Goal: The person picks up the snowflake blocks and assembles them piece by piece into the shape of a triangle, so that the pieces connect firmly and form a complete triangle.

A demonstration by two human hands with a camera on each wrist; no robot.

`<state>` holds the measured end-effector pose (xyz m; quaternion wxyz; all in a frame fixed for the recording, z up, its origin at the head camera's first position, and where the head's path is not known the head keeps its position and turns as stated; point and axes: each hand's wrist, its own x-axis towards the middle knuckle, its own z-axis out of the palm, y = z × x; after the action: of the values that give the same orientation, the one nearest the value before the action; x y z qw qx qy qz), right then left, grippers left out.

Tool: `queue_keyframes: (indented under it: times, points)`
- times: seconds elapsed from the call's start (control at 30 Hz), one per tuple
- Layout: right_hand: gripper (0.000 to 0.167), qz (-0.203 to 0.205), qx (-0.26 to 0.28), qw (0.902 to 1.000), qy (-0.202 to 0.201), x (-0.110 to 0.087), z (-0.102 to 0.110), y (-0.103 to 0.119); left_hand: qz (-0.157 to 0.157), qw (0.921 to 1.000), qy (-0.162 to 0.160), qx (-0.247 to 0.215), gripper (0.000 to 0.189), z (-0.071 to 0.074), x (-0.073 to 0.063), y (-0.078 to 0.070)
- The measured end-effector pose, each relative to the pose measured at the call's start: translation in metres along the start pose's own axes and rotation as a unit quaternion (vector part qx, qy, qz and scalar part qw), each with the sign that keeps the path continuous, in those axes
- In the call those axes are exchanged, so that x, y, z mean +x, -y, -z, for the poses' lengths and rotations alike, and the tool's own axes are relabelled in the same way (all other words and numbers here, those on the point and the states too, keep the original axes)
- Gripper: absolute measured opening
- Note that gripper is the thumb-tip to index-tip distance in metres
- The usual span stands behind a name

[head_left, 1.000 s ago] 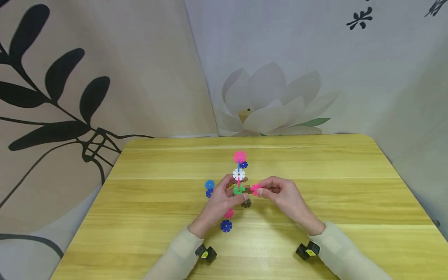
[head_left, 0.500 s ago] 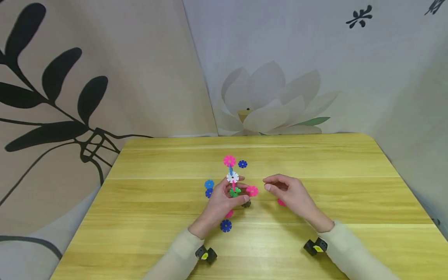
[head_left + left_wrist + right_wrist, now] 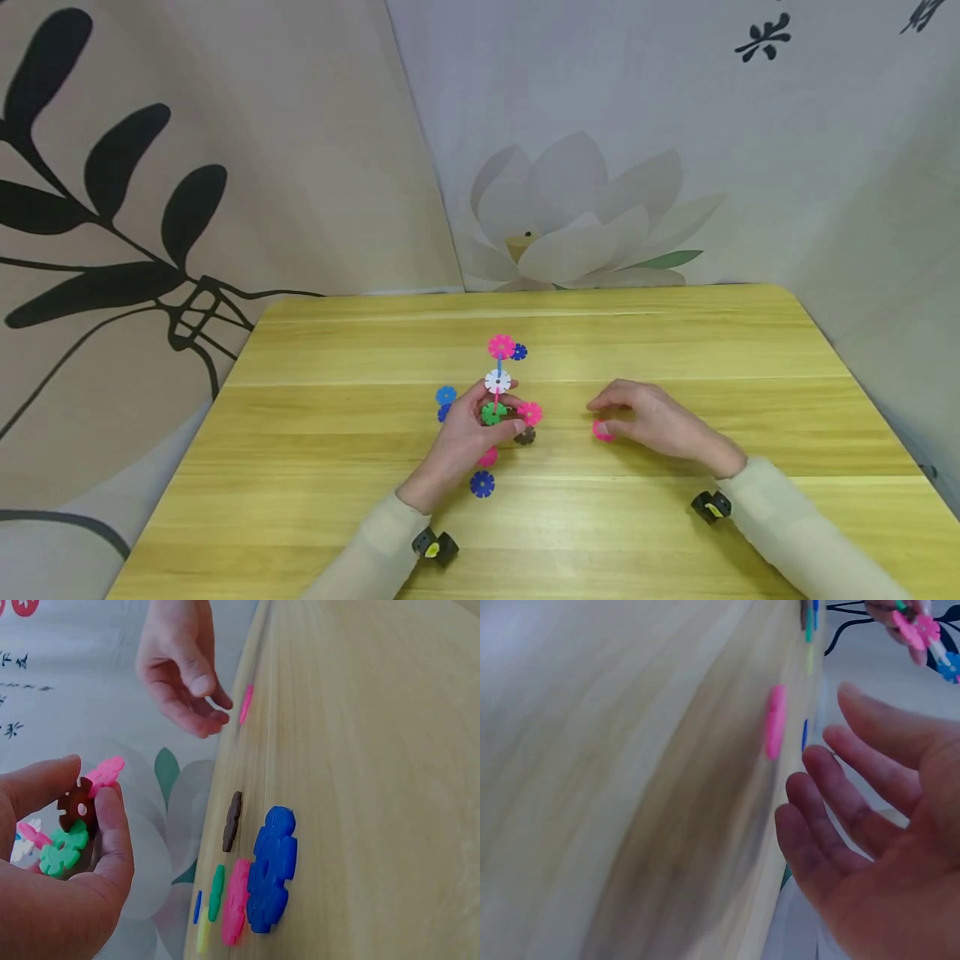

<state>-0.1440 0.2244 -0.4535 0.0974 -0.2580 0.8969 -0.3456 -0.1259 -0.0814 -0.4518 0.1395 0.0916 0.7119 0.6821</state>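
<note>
My left hand (image 3: 461, 437) holds a chain of slotted plastic snowflake discs above the table. Its thumb and fingers pinch a brown disc (image 3: 77, 806) between a green disc (image 3: 64, 851) and a pink end disc (image 3: 530, 412). Beyond the green one, the chain runs through a thin pink piece to a white disc (image 3: 497, 382), then a blue piece and a pink disc (image 3: 501, 346) at the far end. Fingers bent loosely and apart, my right hand (image 3: 660, 421) hovers over a loose pink disc (image 3: 601, 431) and holds nothing; the right wrist view shows the fingers above this loose pink disc (image 3: 776, 721).
Loose discs lie around the left hand: dark blue (image 3: 482, 484) and pink (image 3: 488, 457) in front, brown (image 3: 525, 436) to the right, light blue (image 3: 446, 395) at left, another blue (image 3: 519, 352) behind. Green (image 3: 217, 892) and yellow (image 3: 203, 930) ones show in the left wrist view.
My right hand has let go of the pink disc now on the chain's end and moved right, to above the loose pink disc. The left hand has shifted the chain slightly left.
</note>
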Motion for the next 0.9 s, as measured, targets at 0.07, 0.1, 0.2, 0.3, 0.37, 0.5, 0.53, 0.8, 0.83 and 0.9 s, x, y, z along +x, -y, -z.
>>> queue_keyframes:
  times: [0.07,0.1,0.2,0.3,0.37,0.5,0.53,0.8,0.83,0.9]
  points:
    - [0.031,0.006,-0.006,0.9998,0.019,0.000,0.000,-0.003,0.000,1.0000,-0.002,0.006,0.057,0.000,0.000,0.000]
    - [0.032,0.009,-0.010,0.9995,0.027,0.000,0.000,-0.005,0.002,1.0000,-0.003,0.008,0.058,0.000,0.000,0.000]
    - [0.033,0.016,-0.019,0.9987,0.043,0.000,0.001,-0.008,0.001,1.0000,-0.003,-0.006,0.058,0.000,0.000,0.000]
    - [0.031,0.022,-0.025,0.9981,0.051,0.001,0.002,-0.009,0.001,0.9997,-0.003,-0.024,0.056,0.000,0.000,-0.001]
    - [0.028,0.026,-0.028,0.9979,0.052,0.002,0.002,-0.010,0.002,0.9995,-0.003,-0.030,0.055,0.000,-0.001,-0.002]
    - [0.021,0.028,-0.029,0.9979,0.051,0.003,0.001,-0.010,0.008,0.9994,-0.008,-0.033,0.055,0.000,-0.002,-0.004]
    - [0.020,0.025,-0.030,0.9980,0.049,0.003,0.001,-0.010,0.010,0.9993,-0.009,-0.034,0.055,0.000,-0.003,-0.004]
    - [0.016,0.002,0.020,0.9988,0.044,0.005,-0.003,-0.004,0.024,0.9986,-0.015,-0.044,0.056,-0.001,-0.003,-0.005]
    - [0.015,-0.004,0.031,0.9987,0.040,0.004,-0.004,-0.003,0.025,0.9986,-0.016,-0.043,0.055,-0.002,-0.004,-0.005]
    - [0.012,-0.018,0.062,0.9974,0.031,0.004,-0.005,0.000,0.025,0.9986,-0.018,-0.042,0.056,-0.002,-0.004,-0.006]
